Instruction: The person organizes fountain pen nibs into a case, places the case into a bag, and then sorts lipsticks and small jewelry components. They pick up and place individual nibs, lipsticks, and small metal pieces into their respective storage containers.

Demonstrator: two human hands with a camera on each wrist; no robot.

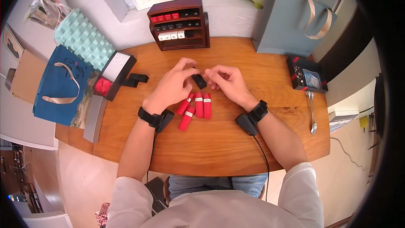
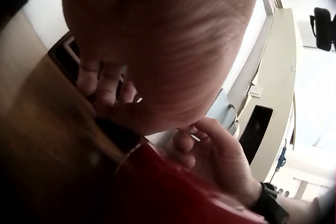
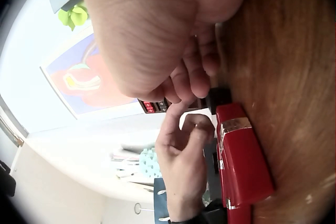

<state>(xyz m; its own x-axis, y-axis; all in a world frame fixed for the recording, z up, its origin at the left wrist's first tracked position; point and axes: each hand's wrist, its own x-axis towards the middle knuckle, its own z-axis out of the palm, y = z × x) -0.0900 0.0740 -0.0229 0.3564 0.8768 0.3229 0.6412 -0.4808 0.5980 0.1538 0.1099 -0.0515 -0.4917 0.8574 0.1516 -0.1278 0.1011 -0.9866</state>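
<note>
A small black case (image 1: 199, 81) lies between the two hands, behind several red tubes with silvery bands (image 1: 207, 105). Bent over it from the left, my left hand (image 1: 171, 85) grips its far end with the fingertips, thumb at the near left side. My right hand (image 1: 230, 83) is just right of the case, fingers curled and thumb near the index finger; whether it pinches something small is unclear. In the right wrist view the case (image 3: 218, 98) shows beyond a red tube (image 3: 244, 161), near the right fingertips. The left palm covers much of the left wrist view.
A dark wooden rack (image 1: 204, 44) with red, black and white pieces stands at the back. Two black pieces (image 1: 139, 77), an open box (image 1: 122, 74) and a blue bag (image 1: 57, 88) are left. On the right are a grey bag (image 1: 276, 25), a black tray (image 1: 297, 74) and spoons (image 1: 313, 116).
</note>
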